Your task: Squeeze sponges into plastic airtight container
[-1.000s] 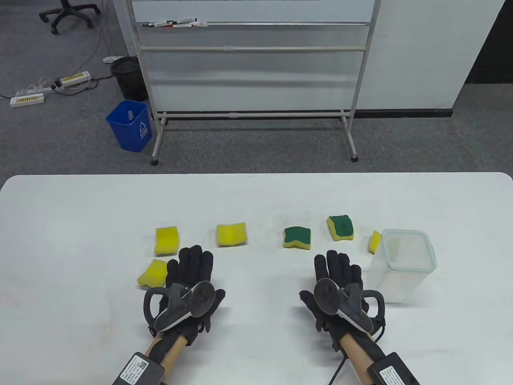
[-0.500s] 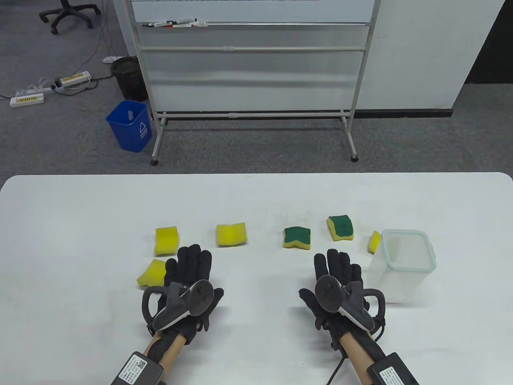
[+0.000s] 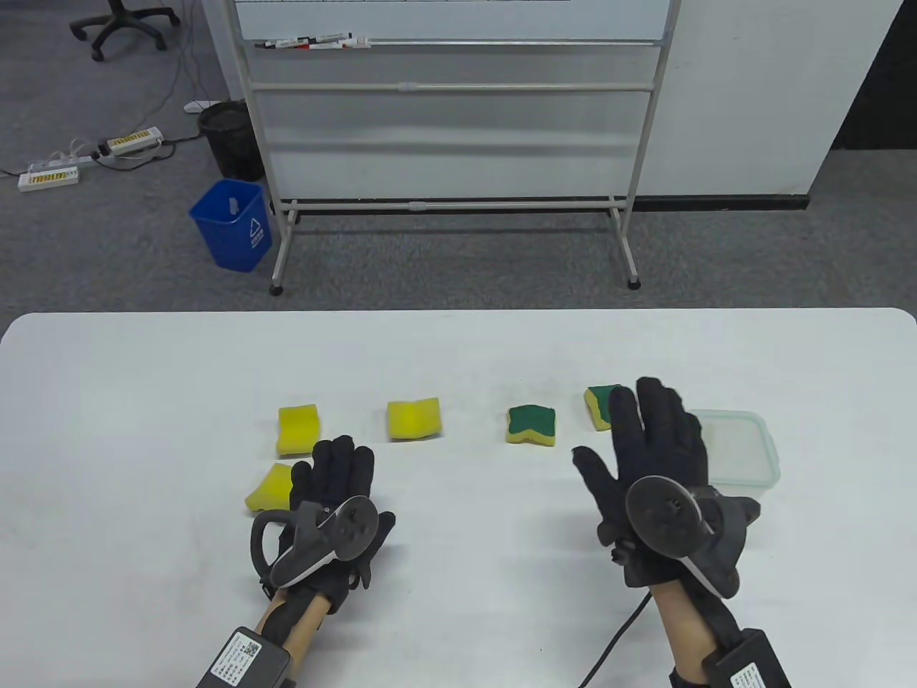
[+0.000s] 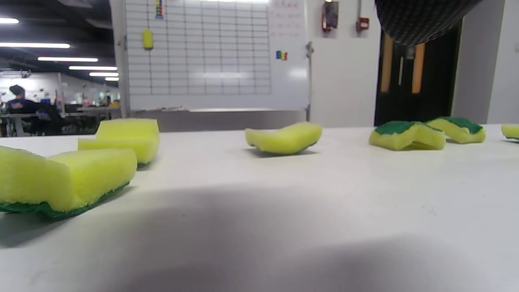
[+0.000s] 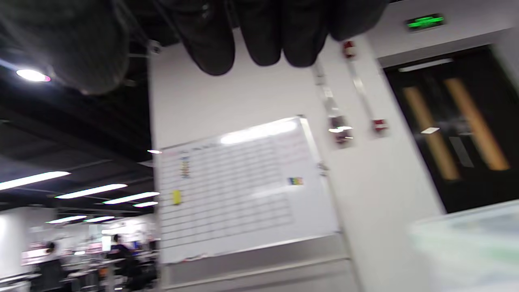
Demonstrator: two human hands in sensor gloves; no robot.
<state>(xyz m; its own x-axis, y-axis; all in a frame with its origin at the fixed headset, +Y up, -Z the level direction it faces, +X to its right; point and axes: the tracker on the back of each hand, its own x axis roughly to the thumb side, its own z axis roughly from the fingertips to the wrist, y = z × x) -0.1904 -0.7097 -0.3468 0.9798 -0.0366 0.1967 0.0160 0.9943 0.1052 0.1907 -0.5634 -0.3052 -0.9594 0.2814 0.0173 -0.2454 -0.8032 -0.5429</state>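
Observation:
Several yellow sponges lie in a loose row on the white table (image 3: 143,401): two yellow side up (image 3: 297,428) (image 3: 413,418), one green side up (image 3: 531,424), and another green one (image 3: 596,398) partly hidden by my right hand. One more yellow sponge (image 3: 269,489) lies beside my left hand (image 3: 335,469), which rests flat and open on the table. My right hand (image 3: 648,441) is raised, open with fingers spread, over the clear plastic container (image 3: 749,450). The left wrist view shows the nearest sponge (image 4: 61,182) and others (image 4: 284,138) (image 4: 405,134). The right wrist view shows fingertips (image 5: 259,36) and the blurred container (image 5: 466,243).
A whiteboard on a stand (image 3: 451,107) and a blue bin (image 3: 233,226) stand on the floor beyond the table's far edge. The container has no lid on it.
My right hand has lifted off the table and moved forward and right, now covering part of the container and the far green sponge. My left hand has barely shifted.

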